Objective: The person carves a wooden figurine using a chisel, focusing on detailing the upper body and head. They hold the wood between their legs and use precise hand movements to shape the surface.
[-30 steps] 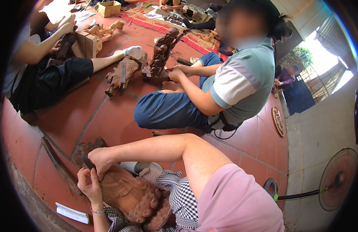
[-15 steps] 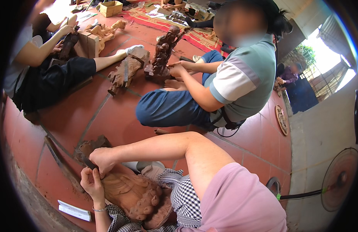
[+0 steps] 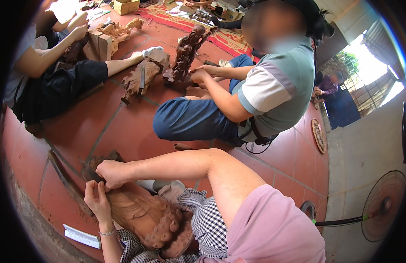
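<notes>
A brown wood carving (image 3: pixel 139 210) with grooved folds and rounded knobs lies in front of me, against a black-and-white checked cloth (image 3: pixel 208 225). My right hand (image 3: pixel 113 173) is closed in a fist over its far left end. Just below, my left hand (image 3: pixel 97 200), with a bracelet on the wrist, pinches with thumb and fingertips close to the right fist. Half a second ago a thin dark strip showed between the two hands; now it is mostly hidden by the fingers. Beyond the fist shows a rough dark wood part (image 3: pixel 108 157); I cannot tell whether it joins the carving.
A long curved wooden piece (image 3: pixel 67 182) and a white folded strip (image 3: pixel 82 236) lie to the left on red tiles. Ahead sits a person (image 3: pixel 275 90) by a dark carved figure (image 3: pixel 185 57); another person (image 3: pixel 58 87) sits far left. A fan (image 3: pixel 384 206) stands right.
Both hands have shifted slightly to the left, and my right fist has moved a little up. The dark strip between them is now largely covered. The carving stays in about the same place.
</notes>
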`<state>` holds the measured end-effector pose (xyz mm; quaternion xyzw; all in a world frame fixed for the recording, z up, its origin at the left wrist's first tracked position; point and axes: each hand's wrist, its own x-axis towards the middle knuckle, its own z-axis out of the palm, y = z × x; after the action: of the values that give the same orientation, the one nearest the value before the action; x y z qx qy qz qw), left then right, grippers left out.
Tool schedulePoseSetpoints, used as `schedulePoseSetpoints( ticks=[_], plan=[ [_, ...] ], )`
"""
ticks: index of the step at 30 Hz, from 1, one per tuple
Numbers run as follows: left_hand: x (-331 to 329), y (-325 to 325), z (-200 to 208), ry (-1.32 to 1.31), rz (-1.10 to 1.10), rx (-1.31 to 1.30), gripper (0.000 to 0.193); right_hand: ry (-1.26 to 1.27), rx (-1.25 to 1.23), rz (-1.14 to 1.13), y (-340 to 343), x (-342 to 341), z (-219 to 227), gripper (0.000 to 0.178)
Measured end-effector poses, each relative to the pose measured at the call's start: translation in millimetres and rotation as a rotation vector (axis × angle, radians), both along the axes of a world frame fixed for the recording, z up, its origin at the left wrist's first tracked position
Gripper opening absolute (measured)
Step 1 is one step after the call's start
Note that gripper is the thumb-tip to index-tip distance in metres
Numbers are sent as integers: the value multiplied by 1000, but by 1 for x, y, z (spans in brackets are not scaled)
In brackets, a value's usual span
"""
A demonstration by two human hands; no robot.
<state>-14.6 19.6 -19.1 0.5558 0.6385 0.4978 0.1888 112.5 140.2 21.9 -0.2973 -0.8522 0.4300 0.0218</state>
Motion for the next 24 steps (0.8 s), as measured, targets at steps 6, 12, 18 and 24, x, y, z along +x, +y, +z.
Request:
schedulePoseSetpoints(
  ticks=[6, 12, 18, 24],
  plan=[
    [2, -26, -2, -294, -72, -37, 9, 95, -42, 151, -13, 9, 4, 25],
    [6, -1, 1, -130, 8, -5, 10, 21, -38, 17, 3, 0, -8, 29],
    [9, -32, 2, -363, 17, -47, 10, -40, 20, 168, -7, -3, 7, 35],
    [6, -5, 1, -271, 71, -74, 7, -25, 35, 96, 10, -7, -5, 35]
  ],
)
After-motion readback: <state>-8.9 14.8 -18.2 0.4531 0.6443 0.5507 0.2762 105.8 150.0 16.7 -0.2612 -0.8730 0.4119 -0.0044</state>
